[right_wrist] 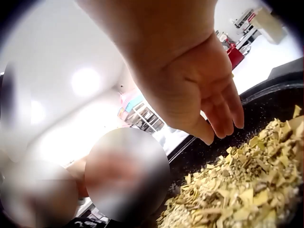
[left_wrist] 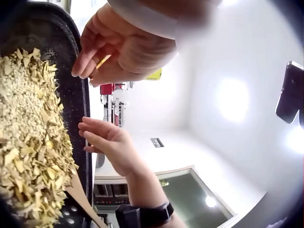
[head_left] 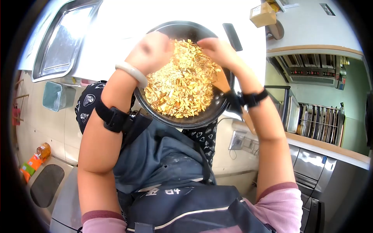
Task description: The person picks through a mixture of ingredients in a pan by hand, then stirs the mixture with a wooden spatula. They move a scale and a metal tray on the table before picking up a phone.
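A wide black pan (head_left: 186, 125) stands before the person, filled with chopped yellow-brown dried pieces (head_left: 182, 93) and paler small bits. My left hand (head_left: 151, 52), wearing a pale bangle, is over the pan's far left side, blurred in the head view. In the left wrist view its fingers bend loosely near the rim. My right hand (head_left: 217, 50) hangs over the far right side, fingers relaxed and pointing down in the right wrist view (right_wrist: 209, 90). A wooden spatula (head_left: 220, 82) leans in the pan under the right forearm, its blade among the pieces.
A dark phone-like slab (head_left: 232, 37) lies on the white table right of the pan. To the left is a large metal tray (head_left: 54, 58), with a pale blue bin (head_left: 58, 96) below it. A cardboard box (head_left: 263, 15) stands at the far right.
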Demonstrator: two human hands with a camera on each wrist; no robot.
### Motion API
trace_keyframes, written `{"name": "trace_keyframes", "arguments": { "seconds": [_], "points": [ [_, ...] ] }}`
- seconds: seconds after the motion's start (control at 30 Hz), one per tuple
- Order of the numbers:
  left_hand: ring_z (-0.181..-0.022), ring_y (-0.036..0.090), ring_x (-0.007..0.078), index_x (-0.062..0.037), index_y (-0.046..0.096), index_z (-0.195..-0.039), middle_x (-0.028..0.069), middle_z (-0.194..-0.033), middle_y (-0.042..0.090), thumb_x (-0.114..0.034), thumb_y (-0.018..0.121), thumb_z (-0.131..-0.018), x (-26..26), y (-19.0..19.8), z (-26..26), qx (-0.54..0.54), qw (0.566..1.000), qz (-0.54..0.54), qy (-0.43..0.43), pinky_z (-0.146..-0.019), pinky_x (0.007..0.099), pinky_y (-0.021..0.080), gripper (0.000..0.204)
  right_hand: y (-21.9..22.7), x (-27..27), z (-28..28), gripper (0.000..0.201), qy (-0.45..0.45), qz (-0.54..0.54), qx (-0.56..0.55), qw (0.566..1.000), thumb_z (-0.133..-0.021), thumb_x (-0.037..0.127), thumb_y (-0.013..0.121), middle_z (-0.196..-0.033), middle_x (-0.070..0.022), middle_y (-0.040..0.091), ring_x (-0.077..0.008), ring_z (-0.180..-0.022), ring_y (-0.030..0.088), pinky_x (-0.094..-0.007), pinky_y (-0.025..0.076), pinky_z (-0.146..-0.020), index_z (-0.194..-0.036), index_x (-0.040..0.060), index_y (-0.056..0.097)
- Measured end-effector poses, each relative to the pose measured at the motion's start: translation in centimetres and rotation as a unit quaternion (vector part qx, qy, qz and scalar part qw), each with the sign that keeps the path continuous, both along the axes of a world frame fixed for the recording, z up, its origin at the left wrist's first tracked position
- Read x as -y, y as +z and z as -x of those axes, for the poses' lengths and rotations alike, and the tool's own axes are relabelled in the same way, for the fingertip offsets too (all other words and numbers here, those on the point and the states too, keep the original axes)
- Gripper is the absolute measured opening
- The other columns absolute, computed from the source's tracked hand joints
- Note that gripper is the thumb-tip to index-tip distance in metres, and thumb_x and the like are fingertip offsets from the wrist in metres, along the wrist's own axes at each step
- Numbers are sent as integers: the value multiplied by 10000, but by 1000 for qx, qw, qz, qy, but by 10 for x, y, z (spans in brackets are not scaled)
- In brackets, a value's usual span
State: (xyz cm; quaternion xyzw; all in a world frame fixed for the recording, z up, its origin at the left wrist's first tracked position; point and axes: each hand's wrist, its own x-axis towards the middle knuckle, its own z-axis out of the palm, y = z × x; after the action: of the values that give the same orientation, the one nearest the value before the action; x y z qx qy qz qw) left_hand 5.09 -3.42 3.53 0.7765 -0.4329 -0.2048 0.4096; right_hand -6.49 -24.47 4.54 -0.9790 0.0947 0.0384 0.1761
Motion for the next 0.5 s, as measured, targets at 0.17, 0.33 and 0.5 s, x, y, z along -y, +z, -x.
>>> {"name": "trace_keyframes", "arguments": {
  "seconds": [0.17,0.33,0.5],
  "points": [
    [-702,611,338,7,639,-700,192,-708,611,-137,689,-716,0,-22,4,113,991,-73,22,-682,388,490,153,-41,2,-35,274,29,225,-19,974,-752,19,523,-916,-149,660,-303,-874,633,-390,512,-749,-991,69,647],
    [-711,608,334,13,635,-697,195,-711,606,-179,695,-722,-3,-8,5,114,991,-75,17,-687,386,488,202,-49,3,-57,239,3,193,-149,970,-756,70,583,-924,-117,658,-287,-880,621,-373,496,-771,-981,84,661],
    [-712,606,336,20,638,-708,200,-710,603,-202,688,-734,-1,-8,5,120,989,-80,18,-683,394,483,229,-34,5,-51,213,8,-19,-192,981,-725,73,635,-782,-126,651,-204,-732,624,-318,499,-678,-921,-11,644]
  ]
}}
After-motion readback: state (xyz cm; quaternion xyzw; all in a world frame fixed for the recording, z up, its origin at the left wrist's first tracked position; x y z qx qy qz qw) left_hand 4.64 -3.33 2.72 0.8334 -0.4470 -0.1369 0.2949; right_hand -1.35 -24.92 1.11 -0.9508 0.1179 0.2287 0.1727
